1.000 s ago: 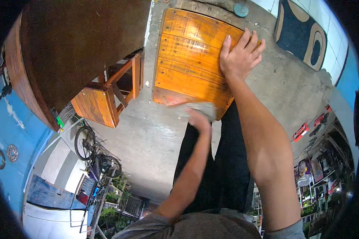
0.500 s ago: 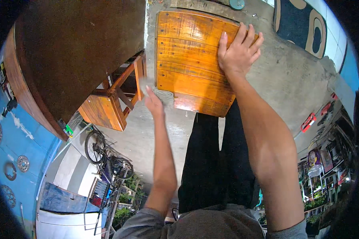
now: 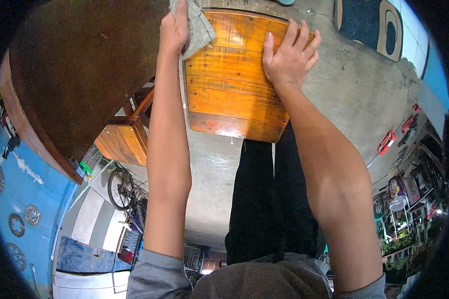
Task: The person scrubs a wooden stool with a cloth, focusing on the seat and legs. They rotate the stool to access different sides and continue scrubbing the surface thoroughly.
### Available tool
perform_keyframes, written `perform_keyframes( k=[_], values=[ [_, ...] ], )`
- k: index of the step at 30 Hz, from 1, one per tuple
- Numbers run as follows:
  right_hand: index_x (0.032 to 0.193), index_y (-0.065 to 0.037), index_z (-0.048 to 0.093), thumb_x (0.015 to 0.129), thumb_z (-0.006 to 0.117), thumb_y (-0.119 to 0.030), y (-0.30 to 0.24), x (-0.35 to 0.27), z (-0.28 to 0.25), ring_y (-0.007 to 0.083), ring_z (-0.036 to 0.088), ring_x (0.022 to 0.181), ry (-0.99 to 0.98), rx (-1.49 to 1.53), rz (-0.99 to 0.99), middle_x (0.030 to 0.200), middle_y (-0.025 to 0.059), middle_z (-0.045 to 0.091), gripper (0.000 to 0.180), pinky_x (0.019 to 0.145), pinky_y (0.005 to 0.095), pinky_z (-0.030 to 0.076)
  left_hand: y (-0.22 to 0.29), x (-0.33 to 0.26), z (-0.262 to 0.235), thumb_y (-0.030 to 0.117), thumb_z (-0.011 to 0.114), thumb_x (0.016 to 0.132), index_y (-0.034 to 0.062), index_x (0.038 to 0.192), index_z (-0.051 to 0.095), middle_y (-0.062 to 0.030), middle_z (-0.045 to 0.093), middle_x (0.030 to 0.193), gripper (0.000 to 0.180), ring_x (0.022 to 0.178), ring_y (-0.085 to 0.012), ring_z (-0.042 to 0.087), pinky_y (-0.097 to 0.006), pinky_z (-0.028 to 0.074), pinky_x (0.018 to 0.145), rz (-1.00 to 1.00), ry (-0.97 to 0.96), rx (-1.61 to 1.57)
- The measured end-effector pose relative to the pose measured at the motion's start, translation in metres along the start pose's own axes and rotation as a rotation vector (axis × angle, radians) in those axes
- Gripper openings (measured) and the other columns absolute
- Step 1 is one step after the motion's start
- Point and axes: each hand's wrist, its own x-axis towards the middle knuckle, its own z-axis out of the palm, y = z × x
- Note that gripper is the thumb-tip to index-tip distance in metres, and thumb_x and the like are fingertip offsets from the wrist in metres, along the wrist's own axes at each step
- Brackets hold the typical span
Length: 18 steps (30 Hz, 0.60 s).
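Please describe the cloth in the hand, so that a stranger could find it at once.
Start at the orange wooden stool seat on the concrete floor, under the flat right hand. At its upper left corner, the left hand grips a crumpled grey cloth. It is the only soft, pale thing among wood.

Wooden stool at centre, standing on the concrete floor; right hand flat on its seat, left hand at its left edge, gripping a cloth. Round surface to the left, a second stool beneath its rim.
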Motion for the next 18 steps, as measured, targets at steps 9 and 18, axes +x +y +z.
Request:
perform_keyframes(
  k=[9, 18],
  values=[
    [0.138, -0.012, 0.044, 0.09, 0.051, -0.049, 0.007, 0.001, 0.0, 0.0425, 0.023, 0.139, -0.001, -0.024, 0.001, 0.145, 0.0121, 0.038, 0.061, 0.104, 0.0571, 0.028, -0.031, -0.175, -0.016, 0.035, 0.049, 0.101, -0.0078, 0.104, 0.063, -0.0221, 0.067, 0.09, 0.045, 0.086, -0.0266, 0.063, -0.038, 0.047, 0.081, -0.32, -0.027, 0.204],
    [0.139, -0.012, 0.044, 0.09, 0.05, -0.05, 0.007, -0.001, 0.002, 0.0432, 0.025, 0.138, 0.0, -0.04, -0.008, 0.146, 0.0121, 0.037, 0.062, 0.104, 0.0569, 0.029, -0.047, -0.175, -0.008, 0.042, 0.043, 0.103, -0.0094, 0.108, 0.061, -0.0229, 0.067, 0.095, 0.054, 0.093, -0.0283, 0.064, -0.038, 0.046, 0.085, -0.342, 0.021, 0.084]
  ],
)
